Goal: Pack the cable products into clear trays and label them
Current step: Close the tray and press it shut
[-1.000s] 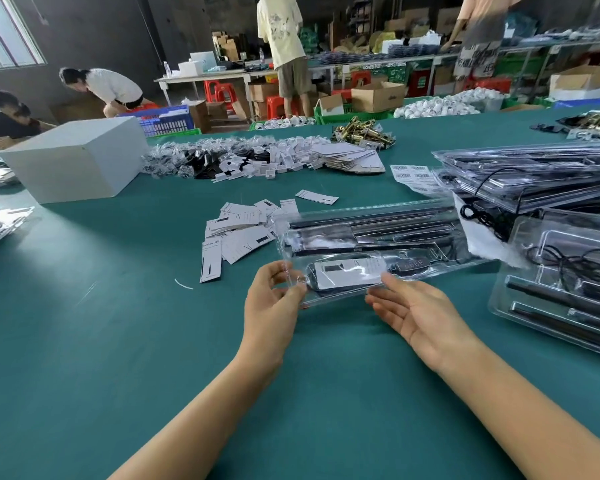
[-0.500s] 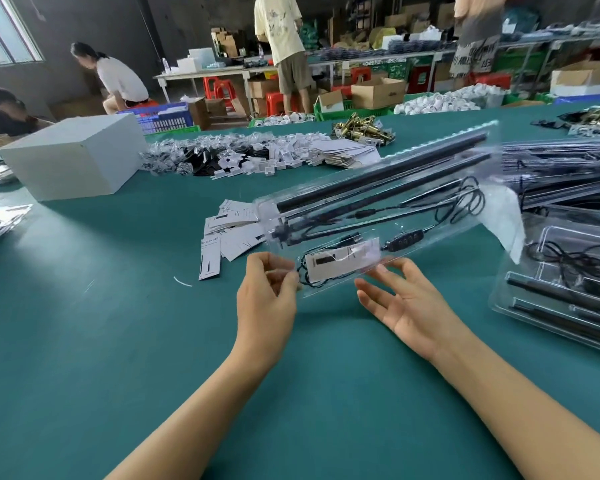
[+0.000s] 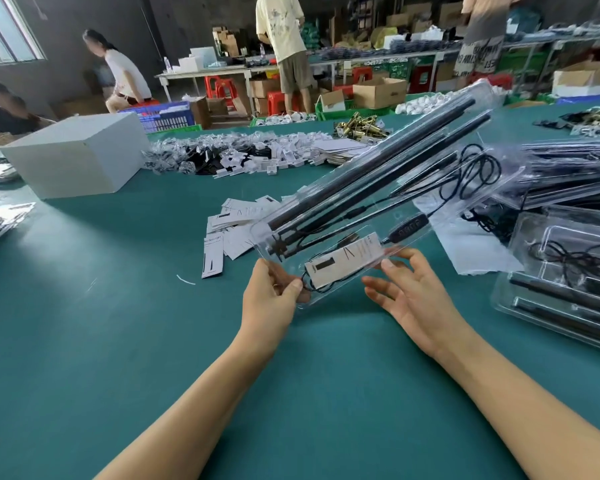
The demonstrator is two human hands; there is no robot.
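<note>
At the far left edge of the green table (image 3: 84, 341) lie stacks of clear packs (image 3: 0, 220), partly cut off by the frame. Behind them stands a white box (image 3: 77, 154), and beyond it a long heap of small white and black bagged parts (image 3: 243, 157) runs across the table. Nearer the middle lies a loose pile of white paper labels (image 3: 229, 226), one of them apart from the pile and closest to the left hand.

The left hand (image 3: 271, 299) comes up from a forearm that slants in from the lower left; its thumb and curled fingers pinch the near left corner of a clear tray (image 3: 378, 202). The tray is lifted off the table and tilted, its far end rising toward the upper right. Inside it are long black rods (image 3: 378, 161), a coiled black cable (image 3: 478, 174) with an inline controller (image 3: 409, 230), and a white label (image 3: 347, 261) near the low end.

The right hand (image 3: 416, 296) reaches in from the lower right, palm turned inward, fingers spread and mostly straight; its upper fingertips touch the tray's near edge beside the label without closing on it.

At the right lie a stack of filled trays (image 3: 568, 174) and a nearer open tray (image 3: 568, 289) with rods and cable.
</note>
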